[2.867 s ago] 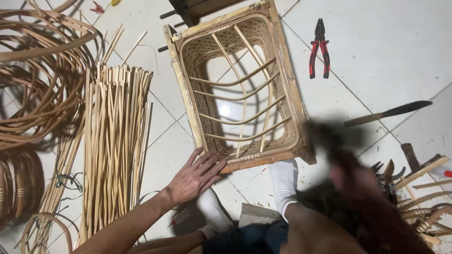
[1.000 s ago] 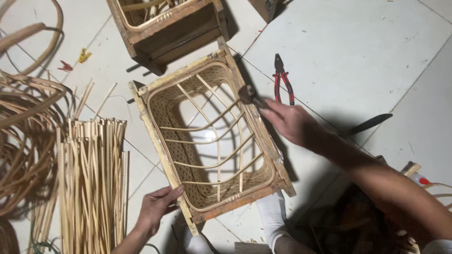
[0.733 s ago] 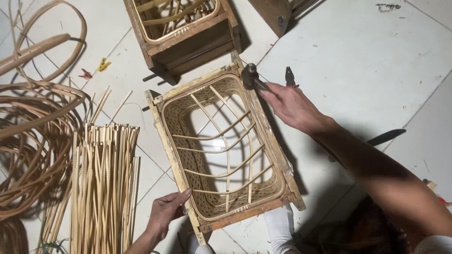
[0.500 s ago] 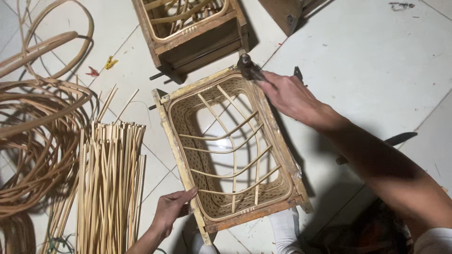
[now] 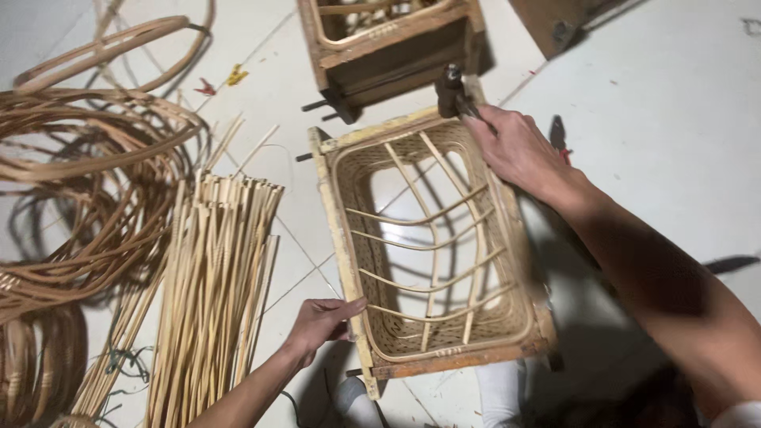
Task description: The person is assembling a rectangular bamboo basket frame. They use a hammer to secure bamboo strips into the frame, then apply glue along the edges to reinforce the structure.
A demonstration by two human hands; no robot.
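while your left hand grips the near left rail of the rattan basket frame, fingers curled over the wooden edge and thumb on the outside, your right hand reaches to the far right corner with its fingers wrapped tight round a dark-handled tool. the tool's head stands just above that corner, touching or nearly touching the wood; you cannot tell which from this angle. the frame lies flat on the white tiled floor, open side up, its woven wall running round the inside and curved ribs crossing the opening so the tile shows through. a second wooden frame sits just beyond it, near the top edge of the view. to your left, a bundle of straight rattan strips lies alongside the basket, apart from it, and further left are loose coils of rattan cane. red-handled pliers peek out from behind your right wrist. your white socks show just below the frame's near edge.
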